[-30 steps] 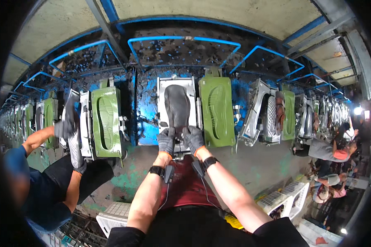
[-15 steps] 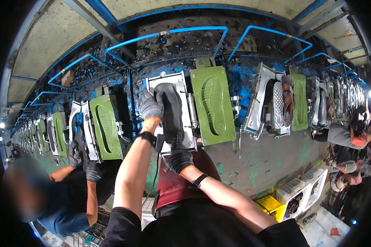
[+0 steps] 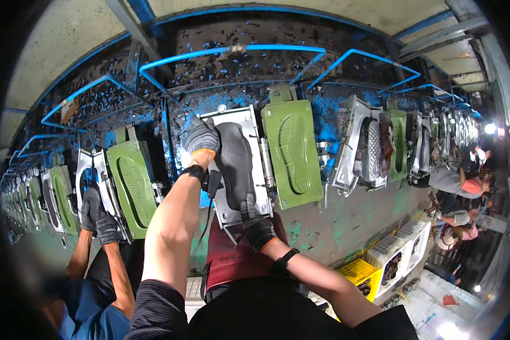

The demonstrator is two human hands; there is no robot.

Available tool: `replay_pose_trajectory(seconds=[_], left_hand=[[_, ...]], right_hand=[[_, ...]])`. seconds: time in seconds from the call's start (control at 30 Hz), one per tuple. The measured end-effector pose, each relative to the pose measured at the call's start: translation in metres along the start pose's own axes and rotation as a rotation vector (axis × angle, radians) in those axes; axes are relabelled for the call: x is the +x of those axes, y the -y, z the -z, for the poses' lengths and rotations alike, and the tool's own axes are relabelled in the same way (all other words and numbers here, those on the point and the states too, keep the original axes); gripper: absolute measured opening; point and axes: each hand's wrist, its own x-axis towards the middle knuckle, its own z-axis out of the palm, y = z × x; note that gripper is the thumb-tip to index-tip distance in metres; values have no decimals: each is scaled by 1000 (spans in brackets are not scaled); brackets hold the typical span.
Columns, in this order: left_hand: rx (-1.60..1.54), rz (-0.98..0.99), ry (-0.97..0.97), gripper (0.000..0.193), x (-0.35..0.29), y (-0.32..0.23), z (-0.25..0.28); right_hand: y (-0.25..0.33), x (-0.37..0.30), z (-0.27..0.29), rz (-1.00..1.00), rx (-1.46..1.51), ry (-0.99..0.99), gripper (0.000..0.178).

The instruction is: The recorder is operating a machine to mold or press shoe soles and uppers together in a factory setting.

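A dark grey sole-shaped piece (image 3: 236, 161) lies inside a silver mould frame (image 3: 259, 153) in front of me. My left hand (image 3: 201, 137), in a grey knit glove, is closed at the frame's upper left edge, beside the piece's toe end. At the lower end of the frame is my gloved right hand (image 3: 259, 231). Its thumb presses on the heel end of the piece, and the other fingers are curled and partly hidden. Hinged to the frame's right side is a green mould half (image 3: 292, 153) with a ribbed sole-shaped hollow.
More moulds (image 3: 134, 181) run in a row both ways. To the left a co-worker's gloved hands (image 3: 99, 218) work at another frame. Blue rails (image 3: 204, 52) stand behind. White crates (image 3: 399, 255) and a yellow crate (image 3: 361, 273) stand at the lower right.
The grey piece has settled flat into the frame. My left hand has moved off its toe end to the frame's edge. The co-worker's hands have come together on the neighbouring frame.
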Motion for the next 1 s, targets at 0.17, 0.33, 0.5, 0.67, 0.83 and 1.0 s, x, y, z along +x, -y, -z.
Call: replay_pose_trajectory(seconds=[0.17, 0.33, 0.5, 0.67, 0.83, 1.0], left_hand=[[193, -568, -311, 77, -7, -43, -19], [198, -713, -165, 71, -26, -66, -19], [-56, -788, -412, 50, -65, -1, -40], [136, -704, -248, 55, -71, -41, -26], [-55, -787, -304, 43, -61, -13, -46], [102, -807, -372, 38, -68, -23, -49]], right_hand=[[15, 4, 24, 128, -106, 5, 96], [-1, -12, 0, 169, -175, -118, 86], [12, 7, 36, -211, 187, 250, 104], [-19, 4, 7, 18, 10, -98, 115], [-26, 3, 20, 153, 74, 80, 109], [-27, 0, 18, 90, 184, 51, 101]])
